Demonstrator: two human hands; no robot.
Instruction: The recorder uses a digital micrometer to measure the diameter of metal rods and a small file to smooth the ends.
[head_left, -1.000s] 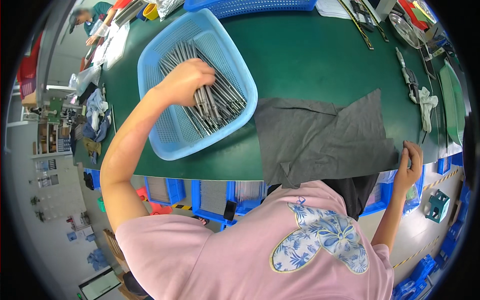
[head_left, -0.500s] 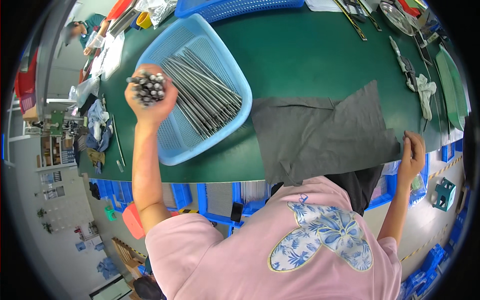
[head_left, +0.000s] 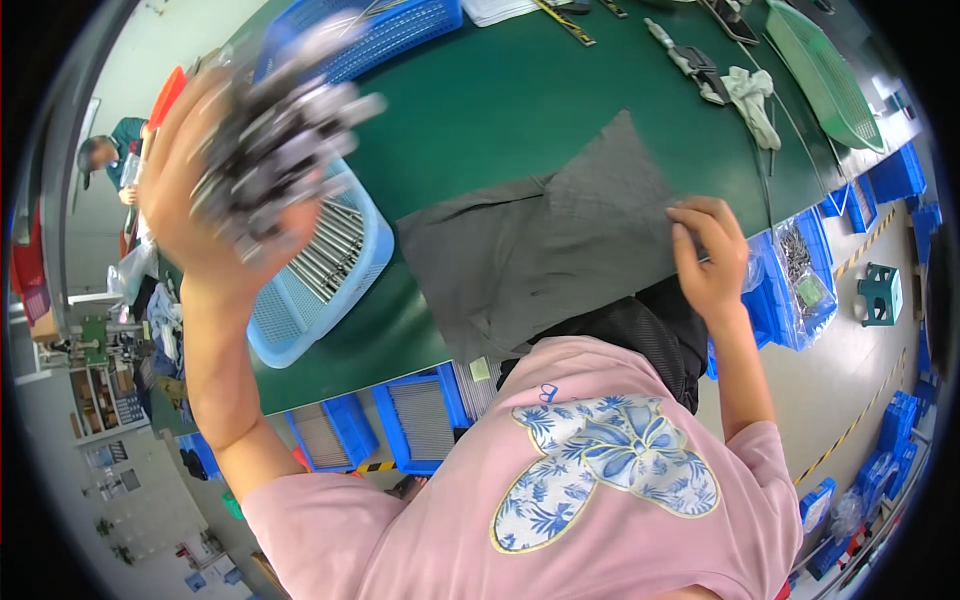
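My left hand (head_left: 180, 200) is wrapped round a thick bundle of metal rods (head_left: 275, 150), raised high with the rod ends pointing up; motion blurs both. Under it, partly hidden, stands a light blue perforated basket (head_left: 372, 232) where more thin metal rods (head_left: 330, 255) lie side by side. A dark grey cloth (head_left: 540, 250) is spread, somewhat creased, along the near edge of the green table, right of the basket. At the cloth's right edge, my right hand (head_left: 715, 258) has its fingers bent and its fingertips pinched on the fabric.
A darker blue basket (head_left: 405, 38) stands at the far side. Toward the right lie a digital caliper-like tool (head_left: 690, 65), a white glove (head_left: 750, 100) and a green basket (head_left: 820, 75). Blue bins (head_left: 410, 425) sit below the near table edge. Another person (head_left: 120, 150) is at the far left.
My left hand has lifted the rod bundle up from over the basket, closer to the view. The whole view has turned and shifted; my right hand stays at the cloth's right edge.
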